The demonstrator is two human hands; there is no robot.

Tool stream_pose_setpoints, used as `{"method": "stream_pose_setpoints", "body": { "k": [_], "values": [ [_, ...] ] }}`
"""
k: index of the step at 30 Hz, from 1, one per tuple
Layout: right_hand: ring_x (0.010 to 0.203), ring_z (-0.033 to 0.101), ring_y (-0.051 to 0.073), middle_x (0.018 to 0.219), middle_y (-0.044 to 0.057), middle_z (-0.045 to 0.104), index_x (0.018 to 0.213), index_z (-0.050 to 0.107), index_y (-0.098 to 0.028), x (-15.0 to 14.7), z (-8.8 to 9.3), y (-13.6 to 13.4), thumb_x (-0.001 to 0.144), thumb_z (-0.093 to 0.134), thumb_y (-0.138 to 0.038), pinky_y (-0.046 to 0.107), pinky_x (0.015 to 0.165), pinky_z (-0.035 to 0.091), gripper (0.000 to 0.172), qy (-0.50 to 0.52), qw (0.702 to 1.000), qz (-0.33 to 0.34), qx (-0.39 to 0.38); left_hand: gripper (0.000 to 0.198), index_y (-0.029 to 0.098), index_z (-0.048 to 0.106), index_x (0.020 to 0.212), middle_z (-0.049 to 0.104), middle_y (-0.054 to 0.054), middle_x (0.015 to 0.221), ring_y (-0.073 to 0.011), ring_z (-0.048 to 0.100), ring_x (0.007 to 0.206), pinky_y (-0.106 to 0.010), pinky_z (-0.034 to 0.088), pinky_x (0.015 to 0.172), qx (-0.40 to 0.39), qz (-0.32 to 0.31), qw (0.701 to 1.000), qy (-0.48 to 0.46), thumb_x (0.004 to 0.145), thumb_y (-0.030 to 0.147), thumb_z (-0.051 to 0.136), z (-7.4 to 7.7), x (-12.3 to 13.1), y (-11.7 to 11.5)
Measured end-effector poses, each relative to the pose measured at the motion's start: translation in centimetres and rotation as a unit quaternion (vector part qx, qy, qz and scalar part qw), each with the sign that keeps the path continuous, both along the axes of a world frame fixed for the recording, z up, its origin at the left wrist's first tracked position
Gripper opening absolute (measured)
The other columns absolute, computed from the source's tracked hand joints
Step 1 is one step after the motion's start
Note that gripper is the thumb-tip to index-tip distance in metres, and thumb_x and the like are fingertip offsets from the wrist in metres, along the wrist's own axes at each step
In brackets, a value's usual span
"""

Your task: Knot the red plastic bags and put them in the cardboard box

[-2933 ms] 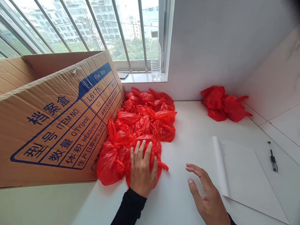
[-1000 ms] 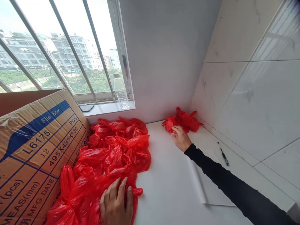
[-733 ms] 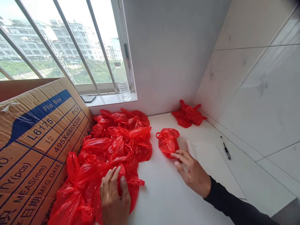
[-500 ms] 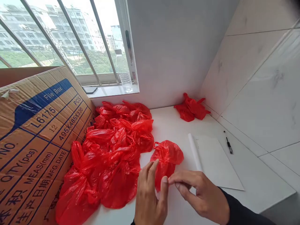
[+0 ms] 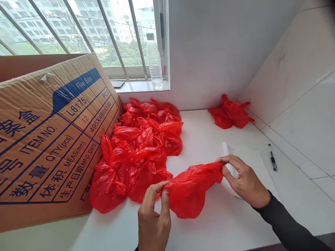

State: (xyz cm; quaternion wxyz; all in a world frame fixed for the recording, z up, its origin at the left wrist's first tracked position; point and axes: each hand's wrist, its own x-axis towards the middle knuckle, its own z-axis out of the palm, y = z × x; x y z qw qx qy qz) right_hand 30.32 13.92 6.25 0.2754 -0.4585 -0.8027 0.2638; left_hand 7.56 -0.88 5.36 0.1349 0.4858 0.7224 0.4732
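A red plastic bag point(image 5: 190, 190) is stretched sideways between my two hands above the white table. My left hand point(image 5: 155, 214) pinches its left end between thumb and fingers. At the other end, my right hand point(image 5: 242, 179) grips the bag's upper right corner. The bag's lower part hangs down in a rounded bulge; what is inside, if anything, does not show. Left of it lies a pile of knotted red plastic bags point(image 5: 143, 150), close behind my left hand. A sheet of white paper point(image 5: 251, 164) lies partly behind my right hand, its left edge rolled up.
A large cardboard box point(image 5: 70, 129) stands at the left beside the pile. Other red bags point(image 5: 231, 113) lie in the far right corner. A black pen point(image 5: 273, 163) rests by the tiled wall. On the windowsill are a clear bottle point(image 5: 155, 64) and a phone point(image 5: 117, 84).
The red bag between my hands was on the table and is now lifted and pulled out wide. My right hand has moved right and up, away from the left. The camera view has shifted.
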Motion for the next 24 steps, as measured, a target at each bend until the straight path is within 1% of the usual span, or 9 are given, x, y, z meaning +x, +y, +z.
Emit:
{"method": "stream_pose_setpoints", "body": {
  "k": [2,4,6,8,10,15,18,21,24],
  "values": [
    [0.120,0.053,0.023,0.126,0.003,0.061,0.124,0.054,-0.031,-0.3,0.3,-0.5,0.095,0.052,-0.029,0.035,0.075,0.053,0.029,-0.012,0.999,0.037,-0.013,0.037,0.026,0.055,0.132,0.063,-0.008,0.126,-0.0237,0.059,0.117,-0.038,0.051,0.096,0.006,-0.019,0.998,0.060,0.095,0.028,0.057,0.4,0.6,-0.2],
    [0.122,0.051,0.023,0.130,0.002,0.059,0.134,0.046,-0.034,-1.0,0.6,-1.1,0.093,0.058,-0.034,0.044,0.096,0.049,0.043,-0.025,0.994,0.097,-0.030,0.052,0.025,0.048,0.141,0.059,-0.010,0.131,-0.0271,0.054,0.123,-0.044,0.048,0.101,0.018,-0.061,0.989,0.133,0.091,0.028,0.063,0.7,1.5,0.2],
    [0.111,0.056,0.023,0.119,0.001,0.064,0.126,0.053,-0.033,-1.7,0.8,-1.6,0.095,0.058,-0.038,0.047,0.103,0.043,0.032,-0.035,0.989,0.133,-0.051,0.040,0.024,0.057,0.129,0.065,-0.008,0.116,-0.0262,0.058,0.111,-0.044,0.048,0.098,0.024,-0.093,0.981,0.169,0.090,0.025,0.064,0.7,1.9,0.8],
    [0.098,0.059,0.022,0.103,0.001,0.067,0.107,0.061,-0.030,-1.8,1.2,-1.8,0.098,0.053,-0.043,0.043,0.094,0.047,0.018,-0.035,0.989,0.126,-0.071,0.016,0.024,0.064,0.107,0.067,-0.003,0.095,-0.0222,0.059,0.095,-0.041,0.048,0.092,0.034,-0.098,0.982,0.157,0.092,0.020,0.061,0.7,1.6,1.1],
    [0.083,0.060,0.020,0.091,0.000,0.066,0.098,0.061,-0.029,-1.4,1.5,-1.9,0.098,0.050,-0.048,0.036,0.076,0.050,0.023,-0.020,0.991,0.078,-0.110,0.008,0.024,0.063,0.097,0.066,-0.001,0.087,-0.0190,0.059,0.087,-0.036,0.049,0.086,0.044,-0.080,0.989,0.113,0.094,0.018,0.058,0.9,0.7,0.9],
    [0.075,0.064,0.018,0.080,-0.003,0.067,0.103,0.053,-0.028,-0.3,2.6,-2.4,0.098,0.048,-0.055,0.029,0.067,0.049,0.028,0.080,0.975,-0.024,-0.205,0.018,0.026,0.066,0.105,0.072,0.000,0.095,-0.0156,0.065,0.080,-0.026,0.053,0.070,0.002,0.011,0.998,-0.057,0.100,0.035,0.051,2.0,-1.6,-0.4],
    [0.073,0.063,0.016,0.079,-0.003,0.067,0.097,0.054,-0.027,-0.4,3.0,-2.7,0.098,0.048,-0.055,0.027,0.067,0.050,0.029,0.093,0.971,-0.011,-0.220,0.028,0.029,0.061,0.124,0.070,-0.002,0.116,-0.0184,0.066,0.106,-0.028,0.054,0.088,0.030,0.016,0.997,-0.070,0.097,0.035,0.056,2.9,-1.8,-0.5],
    [0.084,0.064,0.017,0.089,-0.001,0.066,0.094,0.057,-0.027,-0.6,3.0,-3.3,0.097,0.052,-0.053,0.030,0.076,0.052,0.027,0.072,0.981,0.008,-0.182,0.040,0.032,0.058,0.129,0.061,-0.002,0.127,-0.0191,0.058,0.120,-0.030,0.047,0.101,0.055,0.002,0.998,0.019,0.090,0.027,0.065,3.5,-1.3,-0.2],
    [0.101,0.062,0.021,0.108,0.003,0.063,0.110,0.057,-0.029,-0.9,3.5,-5.0,0.092,0.063,-0.041,0.033,0.084,0.054,0.022,0.135,0.989,-0.064,-0.020,0.030,0.033,0.069,0.114,0.055,-0.003,0.117,-0.0183,0.058,0.110,-0.030,0.049,0.093,0.078,0.027,0.993,0.085,0.087,0.022,0.069,3.7,-1.0,-0.3]
  ]
}}
